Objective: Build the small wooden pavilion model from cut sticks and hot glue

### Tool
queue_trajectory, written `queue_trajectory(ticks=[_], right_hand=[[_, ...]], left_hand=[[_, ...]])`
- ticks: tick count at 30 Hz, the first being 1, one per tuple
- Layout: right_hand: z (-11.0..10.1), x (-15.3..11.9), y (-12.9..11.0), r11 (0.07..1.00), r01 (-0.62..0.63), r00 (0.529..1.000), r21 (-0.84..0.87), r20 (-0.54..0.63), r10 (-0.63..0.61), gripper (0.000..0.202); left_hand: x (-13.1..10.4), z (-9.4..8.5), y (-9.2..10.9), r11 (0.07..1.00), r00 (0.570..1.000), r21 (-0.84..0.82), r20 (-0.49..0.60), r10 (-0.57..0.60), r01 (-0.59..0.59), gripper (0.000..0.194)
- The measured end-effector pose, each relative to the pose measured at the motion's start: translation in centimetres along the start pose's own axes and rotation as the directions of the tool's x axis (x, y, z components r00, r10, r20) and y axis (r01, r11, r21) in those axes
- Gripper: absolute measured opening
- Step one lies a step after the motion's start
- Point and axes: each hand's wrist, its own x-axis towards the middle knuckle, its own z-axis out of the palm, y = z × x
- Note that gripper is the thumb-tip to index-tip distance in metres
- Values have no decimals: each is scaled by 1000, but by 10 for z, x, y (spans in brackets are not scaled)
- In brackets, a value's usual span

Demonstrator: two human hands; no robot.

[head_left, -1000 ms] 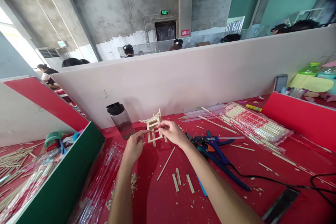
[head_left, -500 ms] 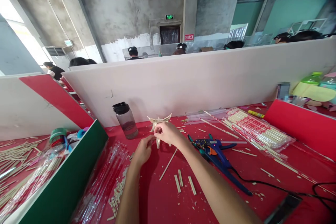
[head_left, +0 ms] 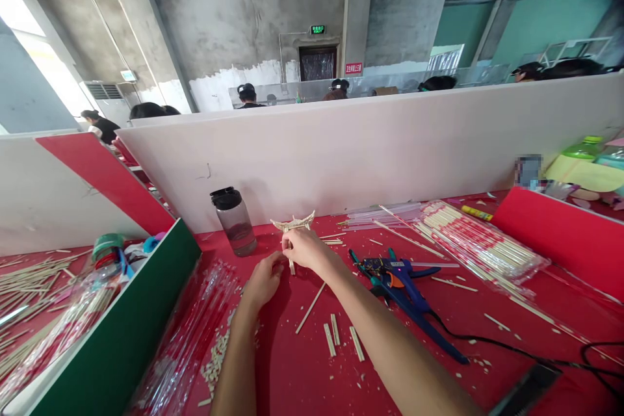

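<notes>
A small model made of wooden sticks (head_left: 295, 223), with an upswept, roof-like top and thin legs, stands on the red table at the foot of the white board. My right hand (head_left: 305, 250) pinches it just below the top and hides much of its middle. From the left, my left hand (head_left: 264, 279) has its fingers bent together at the model's side; its fingertips meet those of the right hand. One leg shows beneath the fingers. Short stick pieces (head_left: 357, 343) and one longer thin stick (head_left: 311, 309) lie nearer me on the table.
A water bottle (head_left: 234, 221) stands left of the model. To the right lie a blue glue gun (head_left: 407, 283) with a black cable, cutting pliers (head_left: 429, 327) and bagged sticks (head_left: 480, 234). A green divider (head_left: 131, 318), plastic-wrapped rods (head_left: 188, 331) and cut bits (head_left: 217, 357) are left.
Both hands and the model have shifted very slightly left in view. My right hand has turned a little over the model. Tools and loose sticks stay put.
</notes>
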Motion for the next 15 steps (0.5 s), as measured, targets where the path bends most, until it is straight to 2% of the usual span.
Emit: queue_trajectory(ticks=[4, 9, 12, 15], right_hand=[[-5, -5, 2, 1000, -3, 1000, 20, 8, 3, 15], [-17, -23, 6, 992, -43, 994, 116, -91, 54, 19], [-21, -36, 8, 985, -89, 990, 145, -100, 104, 19], [-17, -48, 11, 982, -123, 988, 146, -78, 135, 18]], left_hand=[[-3, -5, 6, 1000, 1000, 30, 23, 6, -7, 37], [-8, -14, 20, 998, 1000, 61, -4, -16, 16, 15], [-10, -16, 25, 997, 1000, 84, 3, 1, -1, 10], [-10, -15, 23, 994, 999, 104, 31, 23, -26, 10]])
